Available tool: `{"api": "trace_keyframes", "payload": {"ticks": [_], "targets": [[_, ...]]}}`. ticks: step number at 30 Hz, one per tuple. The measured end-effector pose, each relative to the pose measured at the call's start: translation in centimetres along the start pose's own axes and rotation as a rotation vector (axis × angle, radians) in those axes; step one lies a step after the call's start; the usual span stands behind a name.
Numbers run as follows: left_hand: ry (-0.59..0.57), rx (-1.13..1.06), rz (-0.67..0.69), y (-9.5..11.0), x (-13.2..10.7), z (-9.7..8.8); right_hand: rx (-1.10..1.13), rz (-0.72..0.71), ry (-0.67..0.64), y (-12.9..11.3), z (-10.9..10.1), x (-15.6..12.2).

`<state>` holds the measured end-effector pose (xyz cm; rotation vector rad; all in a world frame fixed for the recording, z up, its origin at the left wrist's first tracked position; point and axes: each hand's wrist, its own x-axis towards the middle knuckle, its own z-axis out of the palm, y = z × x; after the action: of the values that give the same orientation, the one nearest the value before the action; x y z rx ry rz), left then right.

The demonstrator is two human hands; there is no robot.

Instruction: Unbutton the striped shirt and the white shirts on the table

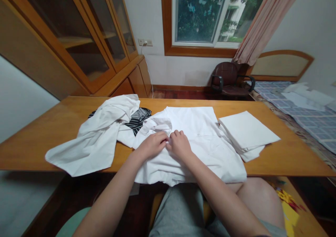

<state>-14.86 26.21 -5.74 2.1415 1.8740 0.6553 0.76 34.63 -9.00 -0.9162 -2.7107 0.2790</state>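
A white shirt (pixel 199 125) lies spread on the wooden table in front of me, its lower edge hanging over the near side. Near its bunched collar (pixel 160 123), my left hand (pixel 156 143) pinches the cloth with fingers closed. Close beside it, my right hand (pixel 180 143) is closed on the same shirt, the fingertips of both hands almost meeting. Whether a button lies between the fingers is too small to make out.
Crumpled white cloth (pixel 102 128) and a black striped cloth (pixel 140 118) lie to the left on the table (pixel 31 139). A folded white stack (pixel 249 130) sits at the right. Behind stand a glass-door cabinet (pixel 86 37), an armchair (pixel 227 78) and a bed (pixel 296 100).
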Motion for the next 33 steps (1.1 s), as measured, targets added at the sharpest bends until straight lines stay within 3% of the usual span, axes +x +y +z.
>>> {"api": "trace_keyframes", "payload": {"ticks": [3, 8, 14, 18, 22, 25, 28, 31, 33], "targets": [[-0.025, 0.024, -0.072, -0.3, 0.7, 1.4, -0.015, -0.001, -0.046, 0.1, 0.1, 0.3], [0.115, 0.097, -0.21, -2.2, 0.6, 2.8, 0.151, 0.08, -0.051, 1.1, 0.3, 0.6], [0.106, 0.23, -0.252, -2.4, 0.4, 2.8, 0.533, 0.387, 0.225, 4.9, -0.5, 1.3], [0.049, 0.338, -0.305, -1.7, 1.1, 3.0, 0.585, 0.477, 0.33, 7.2, -0.9, 1.3], [0.05, 0.329, -0.353, -2.0, 1.9, 3.7, 0.415, 0.375, 0.387, 6.9, -0.8, 0.7], [0.13, 0.202, -0.376, -3.0, 2.2, 4.1, 0.278, 0.124, 0.375, 5.4, -0.6, 0.6], [0.233, -0.136, -0.478, -4.0, 2.3, 4.1, 0.234, -0.123, 0.212, 3.7, -0.1, 1.0], [0.35, -0.592, -0.68, -4.9, 2.2, 3.8, 0.266, -0.211, 0.074, 2.4, 1.0, 1.6], [0.375, -0.742, -0.761, -5.2, 2.0, 3.6, 0.28, -0.245, 0.029, 1.9, 1.7, 1.8]]}}
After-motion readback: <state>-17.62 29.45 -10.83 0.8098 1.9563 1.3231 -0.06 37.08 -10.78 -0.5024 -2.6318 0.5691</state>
